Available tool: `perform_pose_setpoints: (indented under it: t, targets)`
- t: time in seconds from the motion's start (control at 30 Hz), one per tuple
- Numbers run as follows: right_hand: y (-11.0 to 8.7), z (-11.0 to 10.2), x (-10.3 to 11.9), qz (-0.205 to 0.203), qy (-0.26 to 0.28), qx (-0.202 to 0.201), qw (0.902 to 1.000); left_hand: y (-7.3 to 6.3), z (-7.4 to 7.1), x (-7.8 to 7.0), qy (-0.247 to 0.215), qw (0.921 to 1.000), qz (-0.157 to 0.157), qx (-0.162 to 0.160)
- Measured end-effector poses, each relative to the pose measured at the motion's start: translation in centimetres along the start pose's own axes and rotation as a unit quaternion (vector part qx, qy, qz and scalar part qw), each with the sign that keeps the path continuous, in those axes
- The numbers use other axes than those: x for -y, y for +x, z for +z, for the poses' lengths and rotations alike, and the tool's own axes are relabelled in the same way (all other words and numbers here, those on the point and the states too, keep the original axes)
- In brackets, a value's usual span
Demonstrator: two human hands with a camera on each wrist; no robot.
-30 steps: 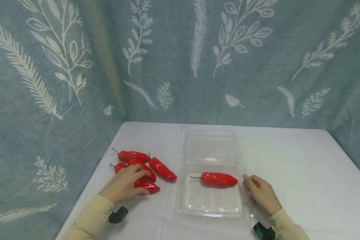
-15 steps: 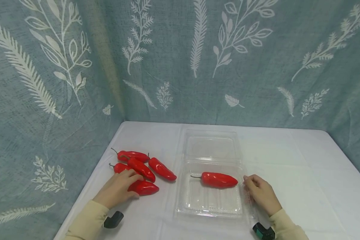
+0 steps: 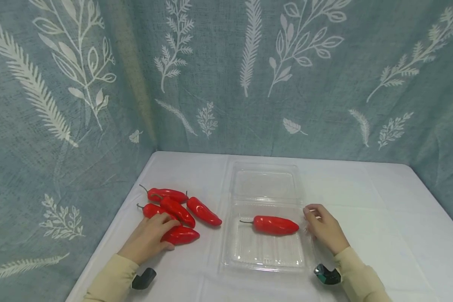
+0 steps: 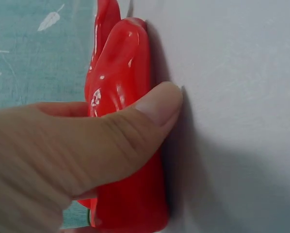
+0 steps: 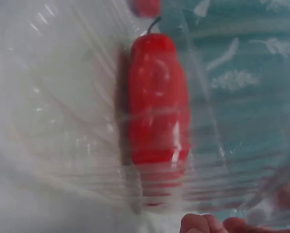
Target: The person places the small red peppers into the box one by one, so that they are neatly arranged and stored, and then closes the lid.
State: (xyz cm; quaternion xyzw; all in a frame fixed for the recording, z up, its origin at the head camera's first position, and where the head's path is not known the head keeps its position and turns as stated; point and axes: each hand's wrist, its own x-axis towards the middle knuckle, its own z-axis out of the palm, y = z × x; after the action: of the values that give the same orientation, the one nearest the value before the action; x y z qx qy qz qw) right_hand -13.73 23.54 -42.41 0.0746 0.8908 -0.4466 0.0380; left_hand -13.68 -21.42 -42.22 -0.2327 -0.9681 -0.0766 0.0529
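In the head view my left hand (image 3: 150,235) grips the nearest red pepper (image 3: 185,235) of a loose group, its tip pointing right. The left wrist view shows the thumb (image 4: 130,131) lying across this glossy pepper; its stem end is mostly hidden. My right hand (image 3: 326,228) holds the right rim of a clear plastic clamshell container (image 3: 264,266), fingers bent at the edge. Inside the container's base lies one red pepper (image 3: 275,225), its stem toward the left. Through blurred plastic, the right wrist view shows that same pepper (image 5: 158,102).
Several more red peppers lie at the left, among them one angled pepper (image 3: 204,211) and one at the back (image 3: 167,194). The container's lid (image 3: 265,184) lies folded back. A white cloth covers the table (image 3: 381,235); a patterned teal curtain (image 3: 219,126) hangs behind.
My left hand has drawn slightly back left along the front pepper, then stayed there. My right hand has shifted a little up along the container's right edge. The peppers have hardly moved.
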Motion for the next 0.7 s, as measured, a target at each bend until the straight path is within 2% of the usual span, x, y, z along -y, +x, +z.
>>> perform_pose_setpoints:
  t: [0.2,0.33,0.47,0.57,0.7]
  targets:
    - [0.9,0.7,0.5,-0.004,0.000,0.006,1.0000,-0.4,0.1,0.0,-0.004,0.9998,-0.019,0.005]
    - [1.0,1.0,0.2,-0.008,-0.007,0.001,0.9999,-0.5,0.1,-0.3,-0.009,0.9991,-0.038,0.015]
    - [1.1,1.2,0.1,-0.012,-0.016,-0.005,0.9998,-0.7,0.1,-0.3,-0.007,0.9989,-0.044,0.016]
    - [1.0,1.2,0.1,-0.014,-0.024,-0.005,0.9996,-0.7,-0.1,-0.4,-0.011,0.9992,-0.039,0.004]
    - [1.0,1.2,0.1,-0.016,-0.028,-0.004,0.9995,-0.2,-0.7,-0.6,-0.023,0.9989,-0.019,-0.035]
